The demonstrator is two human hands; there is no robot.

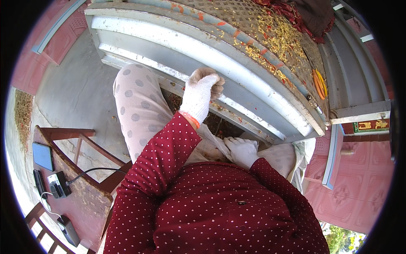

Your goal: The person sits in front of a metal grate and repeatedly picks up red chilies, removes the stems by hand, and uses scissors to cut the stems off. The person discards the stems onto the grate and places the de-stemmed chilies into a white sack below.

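Note:
My left hand (203,92), in a white knitted glove with brown-coated fingers, is raised before a grey metal panel (190,60). Its fingers are curled in, and nothing shows in them. An orange-red cuff band circles that wrist. Lower down, my right hand (242,150), gloved in white as well, rests at my lap with bent fingers on a fold of pale cloth (219,143); the fingertips are partly hidden. Above the panel, a woven or mesh surface (215,14) carries scattered yellow seeds (279,35) and red bits that look like dried chilli.
Dried red chillies (296,19) lie under dark cloth (314,14) at the back. Curved orange and yellow handles (319,84) lie at the mesh's right edge. Left of me, a worn wooden bench (85,209) bears a smartphone (42,156), a black device (59,184) with a cable, and a dark block (68,231).

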